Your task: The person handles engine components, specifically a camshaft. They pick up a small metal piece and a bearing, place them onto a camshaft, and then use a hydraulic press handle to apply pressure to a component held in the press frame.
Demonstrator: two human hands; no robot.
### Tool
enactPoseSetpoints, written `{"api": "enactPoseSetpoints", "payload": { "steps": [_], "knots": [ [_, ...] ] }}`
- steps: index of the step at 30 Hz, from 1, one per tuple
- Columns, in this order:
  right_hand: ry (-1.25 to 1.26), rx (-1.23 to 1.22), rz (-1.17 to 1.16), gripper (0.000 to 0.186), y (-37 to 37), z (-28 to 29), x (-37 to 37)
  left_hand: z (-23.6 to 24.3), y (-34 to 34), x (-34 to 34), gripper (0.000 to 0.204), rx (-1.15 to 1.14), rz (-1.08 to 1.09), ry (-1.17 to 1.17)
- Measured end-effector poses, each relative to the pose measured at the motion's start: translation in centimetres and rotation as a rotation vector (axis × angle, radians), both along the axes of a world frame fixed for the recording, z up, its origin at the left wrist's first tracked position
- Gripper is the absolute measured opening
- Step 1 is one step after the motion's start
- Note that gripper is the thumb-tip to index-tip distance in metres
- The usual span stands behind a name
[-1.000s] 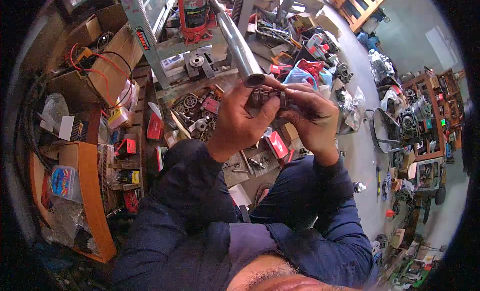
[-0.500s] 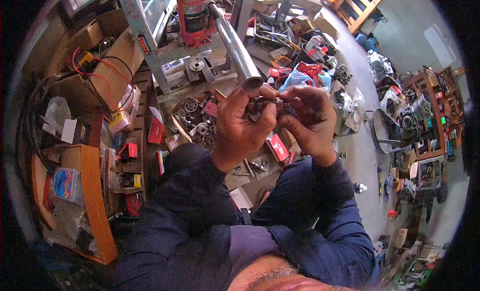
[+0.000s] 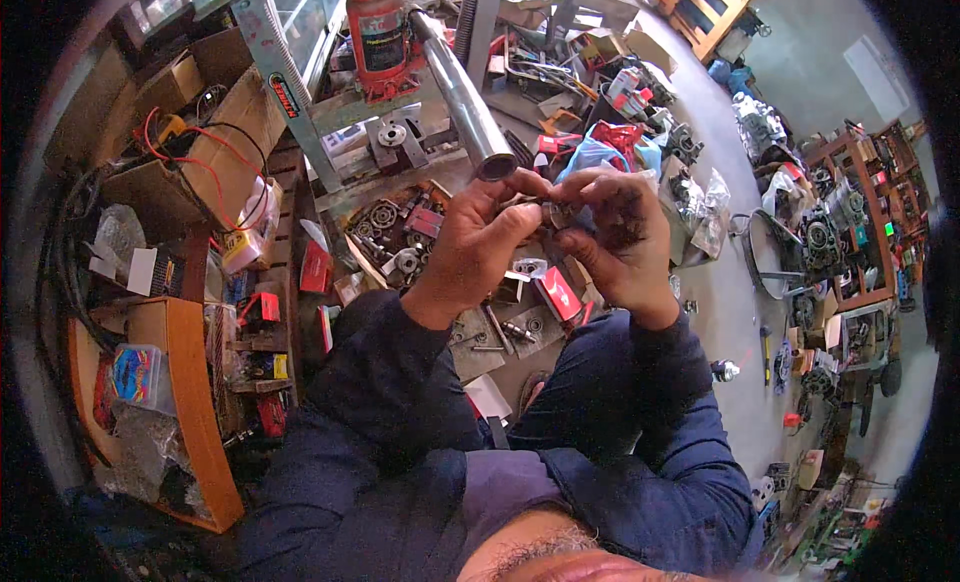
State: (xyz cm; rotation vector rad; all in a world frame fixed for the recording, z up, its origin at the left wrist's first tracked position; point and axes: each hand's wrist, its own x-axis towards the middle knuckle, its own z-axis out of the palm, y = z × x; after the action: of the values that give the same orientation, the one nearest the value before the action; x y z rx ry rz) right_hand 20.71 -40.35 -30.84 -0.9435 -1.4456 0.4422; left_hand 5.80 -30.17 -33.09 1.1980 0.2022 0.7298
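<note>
In front of my chest, both hands are raised close together around a small dark metal part (image 3: pixel 558 214). My left hand (image 3: pixel 468 244) is closed on it, thumb on top and fingers curled behind. My right hand (image 3: pixel 618 244) pinches its other end between thumb and fingertips; the palm is stained dark. Much of the part is hidden by my fingers, so its exact kind does not show. Just above my left hand ends a shiny steel pipe (image 3: pixel 465 102), which slants down from a red bottle jack (image 3: pixel 380 42). Below the hands a small shaft (image 3: pixel 518 331) lies on a flat sheet.
A press frame (image 3: pixel 290 87) holds the jack, with a steel block (image 3: pixel 393 137) beneath it. Metal parts fill a shallow box to the left. A red box (image 3: pixel 557 293) lies below my right hand. Cardboard boxes stand at left; a round stool (image 3: pixel 770 250) is at right.
My left hand has shifted slightly left and tilted over, covering more of the metal part. My right hand stays nearly in place, fingers still pinched on it.
</note>
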Motion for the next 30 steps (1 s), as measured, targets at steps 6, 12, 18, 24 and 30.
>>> {"api": "enactPoseSetpoints", "payload": {
  "steps": [6, 12, 18, 24, 30],
  "knots": [
    [-0.057, -0.056, -0.029, 0.041, -0.5, 0.2, 0.3, -0.1, 0.6, -0.4, 0.014, -0.119, -0.193, -0.087],
    [-0.268, -0.068, -0.177, 0.039, -0.4, 1.0, 0.2, 0.0, -0.1, 0.1, 0.010, 0.311, 0.199, -0.045],
    [-0.208, -0.151, -0.253, 0.043, -0.6, 1.3, 0.1, 0.0, 0.1, 0.4, 0.015, 0.630, 0.476, -0.173],
    [-0.234, -0.182, -0.203, 0.033, -0.6, 1.4, 0.0, -0.1, 0.0, 0.3, 0.022, 0.624, 0.503, -0.128],
    [-0.117, -0.186, -0.133, 0.025, -0.3, 1.2, -0.6, -0.2, -0.4, 0.2, 0.027, 0.529, 0.511, -0.102]
  ]
}}
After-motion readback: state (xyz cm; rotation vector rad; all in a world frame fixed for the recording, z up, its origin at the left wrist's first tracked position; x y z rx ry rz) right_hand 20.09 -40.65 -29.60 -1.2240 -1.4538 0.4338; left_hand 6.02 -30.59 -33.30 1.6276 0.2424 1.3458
